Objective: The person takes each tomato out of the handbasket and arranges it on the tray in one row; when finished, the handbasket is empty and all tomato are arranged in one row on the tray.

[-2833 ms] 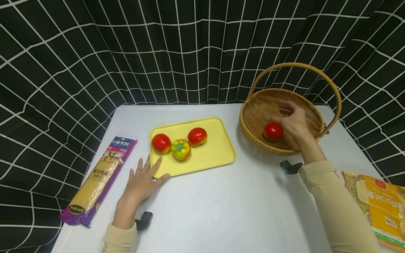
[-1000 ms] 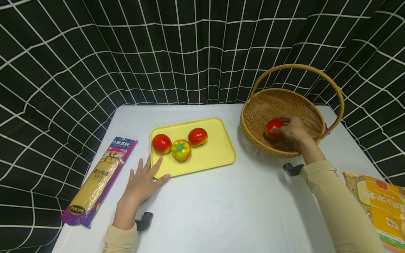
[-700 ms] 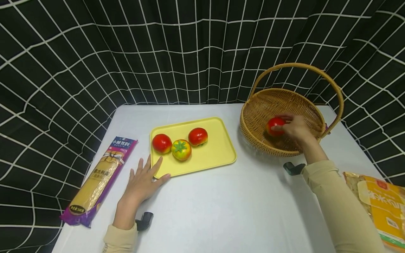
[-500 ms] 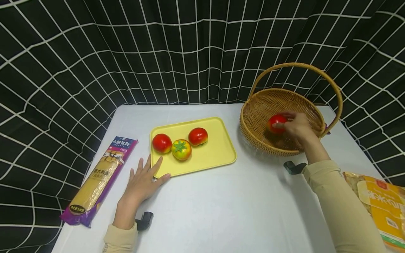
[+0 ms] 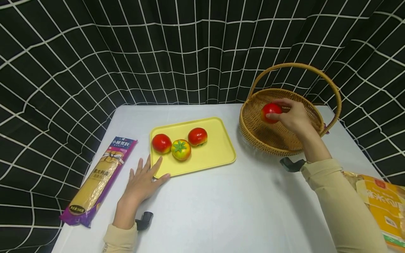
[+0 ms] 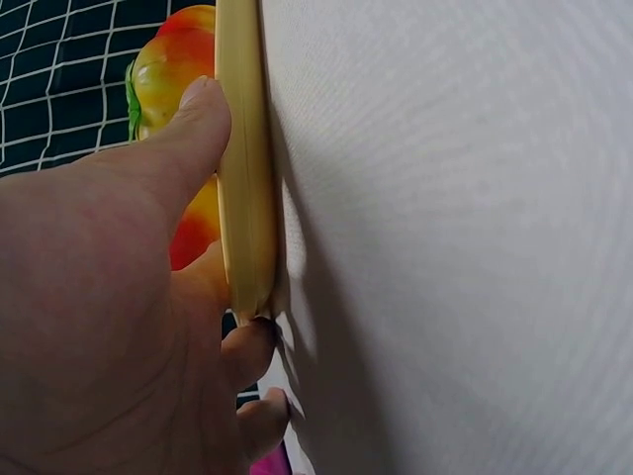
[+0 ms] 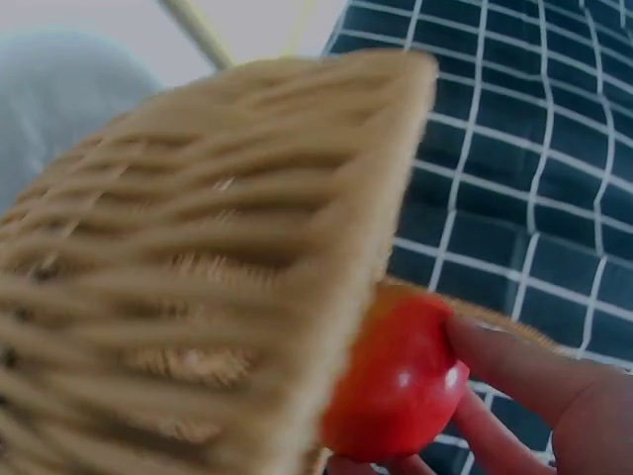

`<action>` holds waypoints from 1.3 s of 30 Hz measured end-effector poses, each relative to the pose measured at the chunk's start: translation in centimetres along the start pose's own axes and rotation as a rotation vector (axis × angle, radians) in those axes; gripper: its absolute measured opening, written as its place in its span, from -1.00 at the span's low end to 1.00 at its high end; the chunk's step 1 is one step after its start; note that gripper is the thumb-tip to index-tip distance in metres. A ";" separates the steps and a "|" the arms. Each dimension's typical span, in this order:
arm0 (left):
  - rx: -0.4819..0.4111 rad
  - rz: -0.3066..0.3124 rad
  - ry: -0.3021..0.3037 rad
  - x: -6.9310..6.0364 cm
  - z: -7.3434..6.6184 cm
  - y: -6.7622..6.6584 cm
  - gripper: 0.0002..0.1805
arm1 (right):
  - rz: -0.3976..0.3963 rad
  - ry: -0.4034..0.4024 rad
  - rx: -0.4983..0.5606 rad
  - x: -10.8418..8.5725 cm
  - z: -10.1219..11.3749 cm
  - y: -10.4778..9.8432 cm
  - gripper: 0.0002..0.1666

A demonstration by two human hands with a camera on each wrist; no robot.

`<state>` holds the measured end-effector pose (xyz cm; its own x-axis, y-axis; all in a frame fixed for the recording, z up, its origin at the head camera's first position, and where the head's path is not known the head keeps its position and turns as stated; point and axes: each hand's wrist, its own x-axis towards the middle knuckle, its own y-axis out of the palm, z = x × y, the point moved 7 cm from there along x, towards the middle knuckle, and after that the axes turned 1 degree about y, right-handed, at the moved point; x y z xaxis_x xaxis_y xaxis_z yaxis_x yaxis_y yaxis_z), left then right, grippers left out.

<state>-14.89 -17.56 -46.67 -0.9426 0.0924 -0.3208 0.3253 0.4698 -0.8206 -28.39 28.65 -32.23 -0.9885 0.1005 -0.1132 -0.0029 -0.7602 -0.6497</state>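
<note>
My right hand [image 5: 294, 114] grips a red tomato [image 5: 271, 112] by its side, raised off the floor of the wicker basket [image 5: 250, 130]. In the right wrist view the basket's near wall [image 7: 198, 247] covers part of that tomato [image 7: 401, 381]. My left hand [image 5: 142, 182] rests at the near left corner of the yellow tray [image 5: 215, 151], its fingers spread and straight. Thumb and index finger lie on the tray's rim [image 6: 247, 178], the others beside it. On the tray sit two red tomatoes [image 5: 161, 143] and a yellow-red one [image 5: 181, 149] with a green top.
A purple pasta packet [image 5: 98, 179] lies along the table's left side. At the right edge is an orange-yellow food bag [image 5: 384, 203], partly behind the right sleeve. The basket's tall handle [image 5: 294, 65] arches above it. A black grid curtain [image 5: 190, 52] hangs behind the white table [image 5: 221, 211].
My right hand reached down, took hold of the tomato in the basket and raised it toward the upper left. My left hand and the tray stay where they were.
</note>
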 end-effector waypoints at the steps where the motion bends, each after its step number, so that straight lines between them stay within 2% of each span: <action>1: 0.001 0.000 0.000 0.0 0.0 0.0 -0.06 | 0.002 -0.003 0.007 -0.2 0.4 0.1 -0.23; 6: 0.004 -0.002 -0.001 0.0 0.1 0.0 -0.05 | -0.002 -0.024 0.028 -0.8 2.2 0.9 -0.24; 10: 0.005 0.000 -0.001 0.0 0.1 0.0 -0.05 | -0.006 -0.073 0.049 -1.5 4.0 1.9 -0.28; 19: -0.006 0.002 -0.004 -0.1 0.2 0.0 -0.05 | 0.043 -0.123 0.129 -2.2 6.7 5.8 -0.33; 28: -0.006 -0.004 0.003 0.0 0.2 0.0 -0.05 | 0.123 -0.179 0.114 -1.8 7.6 10.4 -0.35; 39: -0.001 -0.003 0.003 0.1 0.2 0.1 -0.05 | 0.154 -0.207 0.043 -1.3 6.7 14.4 -0.36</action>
<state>-14.95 -17.67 -46.83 -0.9437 0.0934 -0.3172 0.3226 0.4711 -0.8210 -28.20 13.30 -36.36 -0.9876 -0.1491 -0.0492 0.1483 -0.7833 -0.6037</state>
